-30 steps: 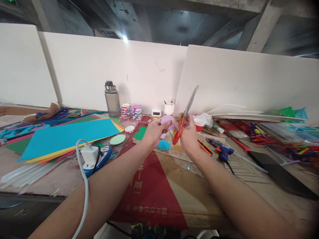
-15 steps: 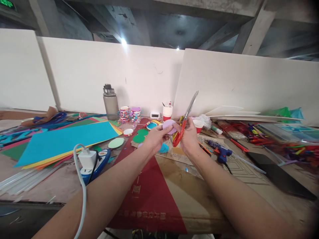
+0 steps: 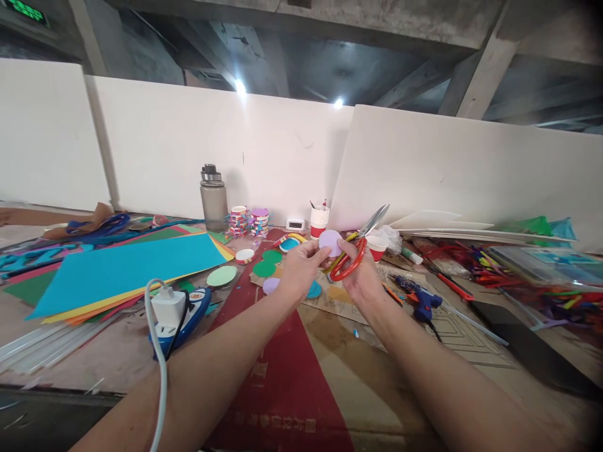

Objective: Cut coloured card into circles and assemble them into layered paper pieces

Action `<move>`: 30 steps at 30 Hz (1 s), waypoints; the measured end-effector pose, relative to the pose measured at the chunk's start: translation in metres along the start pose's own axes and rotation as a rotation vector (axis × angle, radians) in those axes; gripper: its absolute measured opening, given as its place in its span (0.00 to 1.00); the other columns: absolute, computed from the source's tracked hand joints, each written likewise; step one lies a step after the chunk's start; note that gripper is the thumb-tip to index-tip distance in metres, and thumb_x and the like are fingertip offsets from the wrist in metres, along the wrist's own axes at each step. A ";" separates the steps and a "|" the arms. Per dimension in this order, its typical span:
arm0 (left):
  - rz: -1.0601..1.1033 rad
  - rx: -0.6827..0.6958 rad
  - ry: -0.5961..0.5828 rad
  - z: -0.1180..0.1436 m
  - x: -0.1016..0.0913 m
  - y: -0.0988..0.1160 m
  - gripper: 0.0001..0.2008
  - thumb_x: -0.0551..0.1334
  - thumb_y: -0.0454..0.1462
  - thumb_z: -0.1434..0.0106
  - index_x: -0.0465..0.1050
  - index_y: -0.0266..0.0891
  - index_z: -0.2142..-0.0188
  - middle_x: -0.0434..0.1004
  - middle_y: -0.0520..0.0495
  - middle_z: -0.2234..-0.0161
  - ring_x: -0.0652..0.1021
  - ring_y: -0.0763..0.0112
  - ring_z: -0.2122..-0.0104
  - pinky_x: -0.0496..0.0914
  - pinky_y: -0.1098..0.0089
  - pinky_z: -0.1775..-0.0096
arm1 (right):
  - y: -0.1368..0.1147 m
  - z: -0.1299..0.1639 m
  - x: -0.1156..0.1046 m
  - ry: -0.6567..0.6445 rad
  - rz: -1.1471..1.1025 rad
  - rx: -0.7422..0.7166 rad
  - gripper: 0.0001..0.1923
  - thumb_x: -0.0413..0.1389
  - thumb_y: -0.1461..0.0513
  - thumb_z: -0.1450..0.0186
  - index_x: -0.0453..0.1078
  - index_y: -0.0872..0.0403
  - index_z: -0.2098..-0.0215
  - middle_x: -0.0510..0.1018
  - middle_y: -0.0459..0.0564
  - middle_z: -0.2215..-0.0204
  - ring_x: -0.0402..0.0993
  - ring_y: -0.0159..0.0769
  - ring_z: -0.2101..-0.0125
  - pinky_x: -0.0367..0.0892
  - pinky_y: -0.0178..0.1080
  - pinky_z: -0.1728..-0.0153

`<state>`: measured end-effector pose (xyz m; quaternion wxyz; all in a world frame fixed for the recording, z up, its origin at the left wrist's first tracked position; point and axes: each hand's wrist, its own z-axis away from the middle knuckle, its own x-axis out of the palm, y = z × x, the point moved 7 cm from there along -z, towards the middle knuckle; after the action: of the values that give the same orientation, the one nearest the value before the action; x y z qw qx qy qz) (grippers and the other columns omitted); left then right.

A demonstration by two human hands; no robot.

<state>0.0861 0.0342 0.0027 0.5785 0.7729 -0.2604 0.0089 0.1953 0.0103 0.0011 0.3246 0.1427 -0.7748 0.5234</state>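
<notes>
My left hand (image 3: 299, 271) pinches a small lilac paper disc (image 3: 330, 242) held up above the table. My right hand (image 3: 365, 276) grips red-handled scissors (image 3: 360, 248), the blades tilted up and to the right, and its fingertips also touch the disc's right edge. Under my hands lie more cut circles: green ones (image 3: 264, 268), a pale green one (image 3: 222, 275), a lilac one (image 3: 271, 285) and a blue one (image 3: 313, 289), on brown cardboard (image 3: 339, 295).
Coloured paper sheets (image 3: 117, 270) are stacked at left, with a white plug and cable (image 3: 166, 307) in front. A grey bottle (image 3: 213, 199), tape rolls (image 3: 249, 220), red cups (image 3: 319, 220) and a blue glue gun (image 3: 419, 295) stand around. White boards (image 3: 424, 169) back the table.
The scissors have tipped from nearly upright to a low slant toward the right. Both hands with the disc have shifted slightly right, and the view has tilted a little.
</notes>
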 end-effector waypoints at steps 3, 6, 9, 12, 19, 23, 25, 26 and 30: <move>0.048 -0.055 0.025 -0.002 -0.005 -0.004 0.14 0.74 0.43 0.54 0.77 0.34 0.75 0.74 0.49 0.77 0.66 0.78 0.78 0.59 0.73 0.74 | -0.004 -0.001 -0.002 0.036 0.050 -0.106 0.24 0.69 0.63 0.53 0.60 0.50 0.65 0.74 0.37 0.73 0.72 0.26 0.77 0.71 0.32 0.74; 0.128 -0.110 0.041 -0.003 -0.008 -0.008 0.14 0.75 0.41 0.56 0.77 0.35 0.74 0.75 0.49 0.76 0.67 0.77 0.77 0.59 0.73 0.73 | -0.008 -0.002 -0.001 0.027 0.117 -0.194 0.24 0.68 0.63 0.53 0.61 0.50 0.64 0.75 0.38 0.70 0.72 0.26 0.74 0.70 0.31 0.71; 0.191 -0.154 0.053 -0.002 -0.008 -0.009 0.15 0.76 0.40 0.58 0.78 0.36 0.71 0.77 0.48 0.71 0.70 0.76 0.73 0.60 0.74 0.72 | -0.008 -0.004 -0.002 0.016 0.172 -0.241 0.22 0.66 0.63 0.52 0.62 0.50 0.63 0.75 0.39 0.70 0.71 0.27 0.73 0.69 0.32 0.69; 0.254 -0.194 0.063 -0.001 -0.006 -0.009 0.17 0.77 0.40 0.59 0.78 0.36 0.70 0.78 0.47 0.68 0.72 0.75 0.71 0.63 0.73 0.71 | -0.008 -0.006 -0.004 0.018 0.206 -0.280 0.22 0.66 0.63 0.50 0.62 0.49 0.61 0.74 0.39 0.71 0.70 0.27 0.73 0.68 0.32 0.70; 0.305 -0.177 0.086 -0.002 -0.006 -0.009 0.21 0.78 0.41 0.61 0.78 0.37 0.67 0.78 0.49 0.69 0.74 0.76 0.71 0.64 0.75 0.72 | -0.004 0.002 0.003 -0.014 0.230 -0.264 0.23 0.67 0.61 0.49 0.61 0.49 0.60 0.73 0.39 0.72 0.69 0.28 0.74 0.68 0.32 0.70; 0.278 -0.189 0.120 -0.002 -0.010 -0.011 0.20 0.78 0.40 0.61 0.77 0.35 0.69 0.77 0.48 0.70 0.73 0.77 0.73 0.62 0.76 0.75 | -0.003 0.008 0.009 -0.056 0.280 -0.272 0.21 0.66 0.60 0.47 0.62 0.48 0.60 0.73 0.39 0.73 0.70 0.29 0.73 0.68 0.32 0.71; 0.251 -0.194 0.131 -0.004 -0.013 -0.008 0.20 0.78 0.40 0.61 0.76 0.34 0.70 0.76 0.49 0.73 0.71 0.78 0.75 0.59 0.76 0.77 | -0.004 0.008 0.010 -0.076 0.304 -0.269 0.21 0.65 0.60 0.46 0.62 0.48 0.58 0.73 0.39 0.72 0.69 0.29 0.73 0.68 0.32 0.70; 0.241 -0.195 0.137 -0.005 -0.015 -0.005 0.19 0.78 0.39 0.61 0.76 0.34 0.71 0.75 0.49 0.74 0.70 0.79 0.77 0.57 0.77 0.78 | -0.005 0.008 0.011 -0.089 0.318 -0.259 0.21 0.65 0.60 0.46 0.62 0.48 0.57 0.73 0.39 0.72 0.69 0.29 0.73 0.67 0.32 0.70; 0.255 -0.187 0.185 -0.011 -0.027 0.009 0.18 0.78 0.37 0.60 0.75 0.33 0.72 0.73 0.50 0.75 0.67 0.82 0.79 0.53 0.78 0.81 | -0.012 0.010 0.015 -0.140 0.441 -0.229 0.23 0.65 0.60 0.45 0.64 0.47 0.53 0.75 0.40 0.67 0.71 0.30 0.66 0.68 0.33 0.64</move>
<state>0.0623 0.0530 0.0059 0.6635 0.6723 -0.3017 0.1291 0.1870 -0.0018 0.0172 0.1622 -0.0314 -0.8620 0.4793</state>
